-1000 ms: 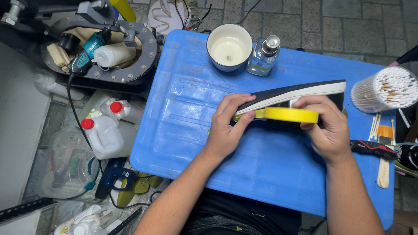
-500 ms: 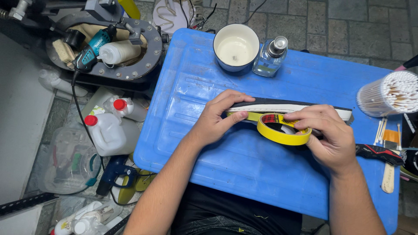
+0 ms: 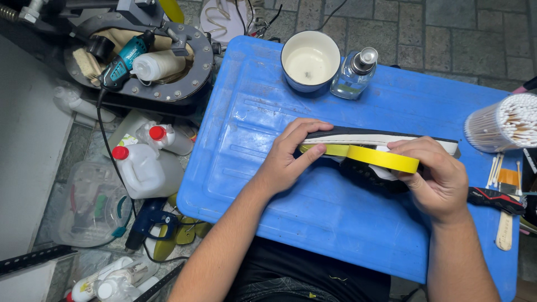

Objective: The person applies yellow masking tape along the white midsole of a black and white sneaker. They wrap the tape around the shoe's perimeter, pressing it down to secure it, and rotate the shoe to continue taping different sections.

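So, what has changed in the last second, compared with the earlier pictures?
The right hand tipped the yellow tape roll flat half a second ago, then back on edge against the shoe sole. The left hand stayed pressing the tape end. Cup and bottle unmoved.

The yellow tape roll (image 3: 386, 158), tilted open-side-up half a second ago, now stands edge-on against the shoe (image 3: 386, 137).
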